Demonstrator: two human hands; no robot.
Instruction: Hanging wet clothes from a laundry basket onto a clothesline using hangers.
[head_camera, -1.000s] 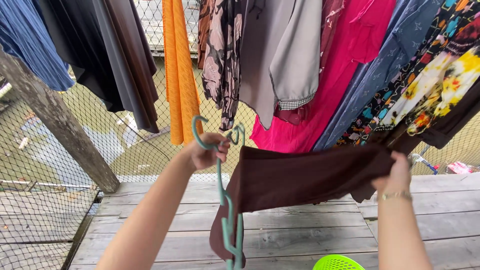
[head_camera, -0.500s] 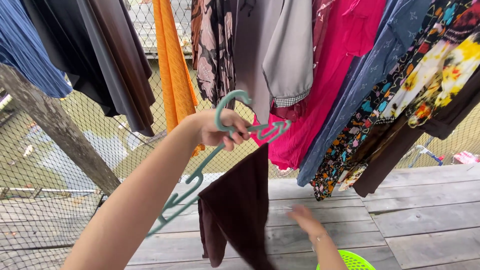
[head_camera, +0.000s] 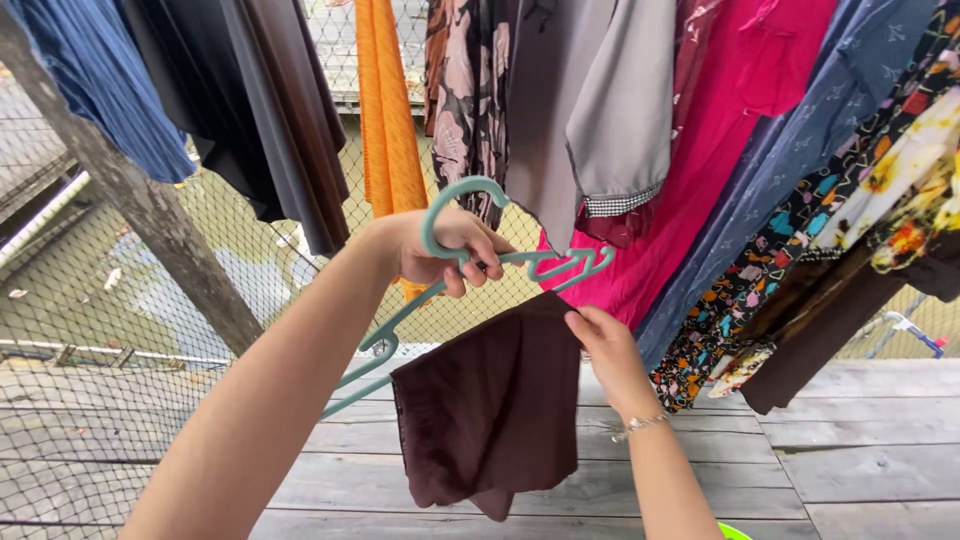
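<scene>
Teal hanger (head_camera: 470, 262): tilted, gripped near its hook in my closed left hand (head_camera: 440, 248). Dark brown cloth (head_camera: 495, 410) hangs below it; my right hand (head_camera: 605, 340) pinches its upper edge. Step, I judge: draping. Next calls for evening the cloth over the bar.

Two hands (left hand (head_camera: 440, 245), right hand (head_camera: 605, 340)), one teal hanger (head_camera: 470, 270), one maroon cloth (head_camera: 495, 410), one wooden post (head_camera: 140, 200).
</scene>
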